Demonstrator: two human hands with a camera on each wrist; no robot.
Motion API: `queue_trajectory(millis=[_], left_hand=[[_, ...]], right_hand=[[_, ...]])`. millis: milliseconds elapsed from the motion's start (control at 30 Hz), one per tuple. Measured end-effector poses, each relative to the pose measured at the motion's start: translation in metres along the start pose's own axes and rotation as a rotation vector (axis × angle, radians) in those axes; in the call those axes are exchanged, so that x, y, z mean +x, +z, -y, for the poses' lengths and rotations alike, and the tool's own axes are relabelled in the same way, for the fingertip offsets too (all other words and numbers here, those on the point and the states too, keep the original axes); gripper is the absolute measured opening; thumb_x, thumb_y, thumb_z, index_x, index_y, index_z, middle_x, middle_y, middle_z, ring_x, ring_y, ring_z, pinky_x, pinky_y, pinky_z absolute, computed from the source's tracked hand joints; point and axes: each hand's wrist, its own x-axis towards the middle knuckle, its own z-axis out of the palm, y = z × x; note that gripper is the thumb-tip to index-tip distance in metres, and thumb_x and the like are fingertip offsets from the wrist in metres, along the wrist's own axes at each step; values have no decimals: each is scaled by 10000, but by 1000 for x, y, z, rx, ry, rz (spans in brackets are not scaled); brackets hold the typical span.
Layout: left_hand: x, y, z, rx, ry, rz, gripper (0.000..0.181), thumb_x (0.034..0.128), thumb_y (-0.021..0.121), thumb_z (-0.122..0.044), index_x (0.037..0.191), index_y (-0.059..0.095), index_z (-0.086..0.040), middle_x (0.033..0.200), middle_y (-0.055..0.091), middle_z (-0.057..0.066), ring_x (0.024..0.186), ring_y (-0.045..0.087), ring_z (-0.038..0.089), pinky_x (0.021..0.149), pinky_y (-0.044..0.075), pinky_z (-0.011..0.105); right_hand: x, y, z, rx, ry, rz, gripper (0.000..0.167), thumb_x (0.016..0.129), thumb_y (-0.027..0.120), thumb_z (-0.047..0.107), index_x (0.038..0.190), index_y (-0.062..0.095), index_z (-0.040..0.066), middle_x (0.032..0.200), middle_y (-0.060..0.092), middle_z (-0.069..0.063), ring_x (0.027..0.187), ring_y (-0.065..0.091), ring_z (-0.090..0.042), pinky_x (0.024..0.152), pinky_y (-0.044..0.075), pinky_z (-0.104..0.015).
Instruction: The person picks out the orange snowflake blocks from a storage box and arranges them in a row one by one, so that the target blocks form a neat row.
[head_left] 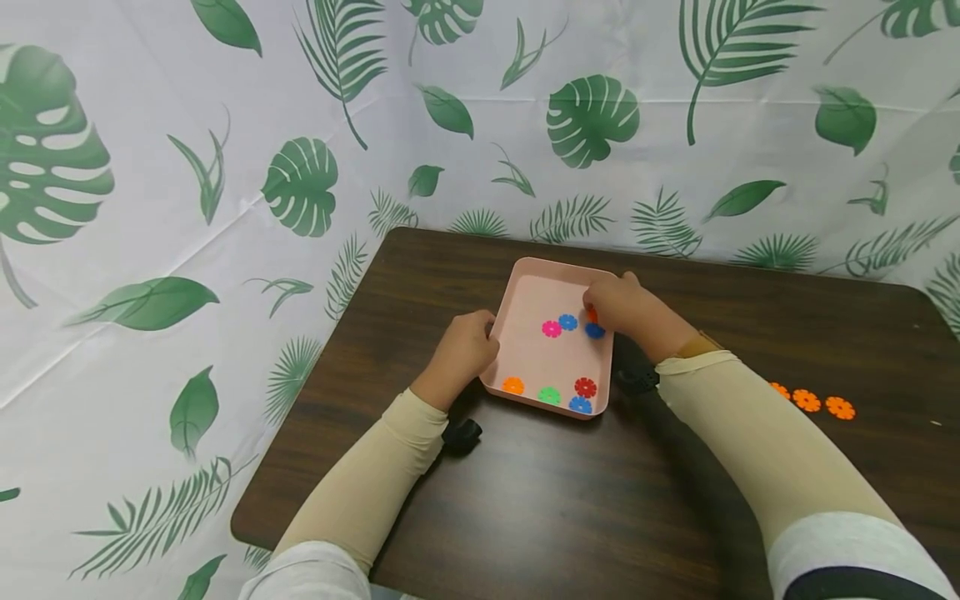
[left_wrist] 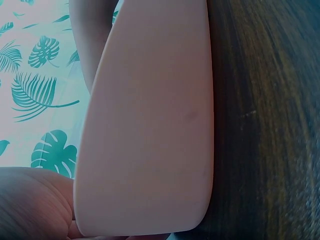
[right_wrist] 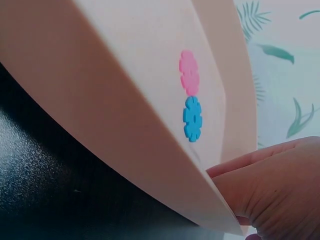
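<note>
A shallow pink tray lies on the table with several flower-shaped notched discs in it. My left hand grips its left rim; in the left wrist view the tray's outer wall hides most of the fingers. Over the right rim, my right hand reaches in and pinches an orange disc, partly covered by the fingers. A blue disc sits just below it. Nearby lie a pink disc and another blue disc. The tray wall conceals the right fingertips in the right wrist view.
Along the tray's near edge are an orange disc, a green disc, a red disc and a blue disc. Several orange discs form a row on the dark wooden table, right of the right forearm. Leaf-patterned cloth hangs behind.
</note>
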Motion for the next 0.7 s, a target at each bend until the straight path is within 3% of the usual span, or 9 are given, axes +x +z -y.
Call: queue_trajectory(millis=[433,700], left_hand=[[2,2,4,-28,19,5,383,926,581,-58,1297,668,-21,895,681,68,680,581,204,591,478,309],[2,2,4,-4,18,-12,360,935,599,-77,1282,681,-31,939,709,80,768,618,227,673,517,342]], right_hand=[[4,-3,2,-30,34,26,101,880,788,130,924,709,87,784,624,-34,816,565,-265,810,362,-472],[6,-2,0,-37,21,27,278,763,894,180,929,691,88,847,632,-39,856,572,-266,846,368,-493]])
